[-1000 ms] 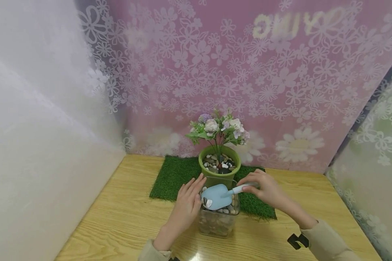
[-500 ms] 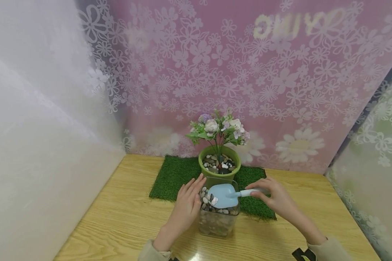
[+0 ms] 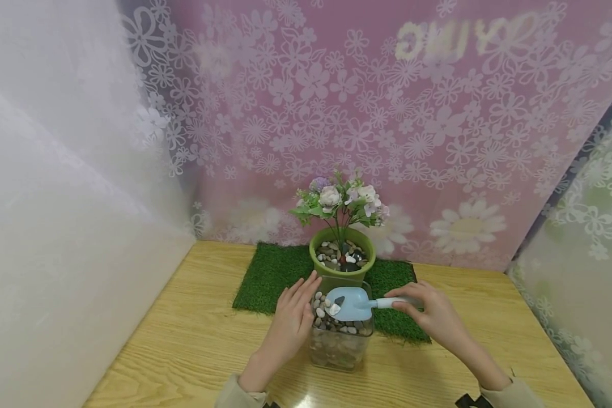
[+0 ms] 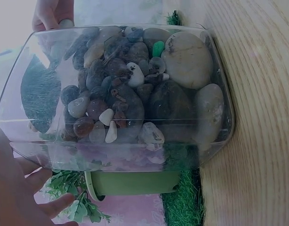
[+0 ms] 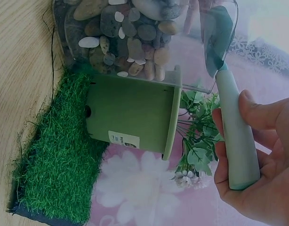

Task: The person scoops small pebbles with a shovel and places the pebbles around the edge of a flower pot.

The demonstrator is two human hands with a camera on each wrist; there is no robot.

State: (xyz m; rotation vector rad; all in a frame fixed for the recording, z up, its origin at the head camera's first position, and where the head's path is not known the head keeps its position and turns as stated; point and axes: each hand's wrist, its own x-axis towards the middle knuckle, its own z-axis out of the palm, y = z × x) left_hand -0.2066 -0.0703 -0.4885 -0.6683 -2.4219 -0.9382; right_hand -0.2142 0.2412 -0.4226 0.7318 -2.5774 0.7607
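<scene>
A clear square container (image 3: 336,348) full of mixed pebbles (image 4: 128,94) stands on the table. Over its top, a light blue hand trowel (image 3: 356,309) lies roughly level, with a dark stone and a white stone near its tip. My right hand (image 3: 433,310) grips the trowel's pale handle (image 5: 238,136), thumb on one side and fingers curled round the other. At the container's left rim my left hand (image 3: 290,317) rests with its fingers straight. Just behind the container is a green flower pot (image 3: 343,277), holding pebbles and artificial flowers (image 3: 339,198).
A strip of artificial grass (image 3: 275,283) lies under the pot on the wood-grain table (image 3: 183,340). A pink flowered backdrop (image 3: 336,113) rises behind, with a pale panel (image 3: 81,198) on the left and a flowered one (image 3: 586,272) on the right.
My right hand has drawn the trowel to the right and somewhat levelled it above the pebbles. The dark stone has shifted on its blade. My left hand has stayed in place.
</scene>
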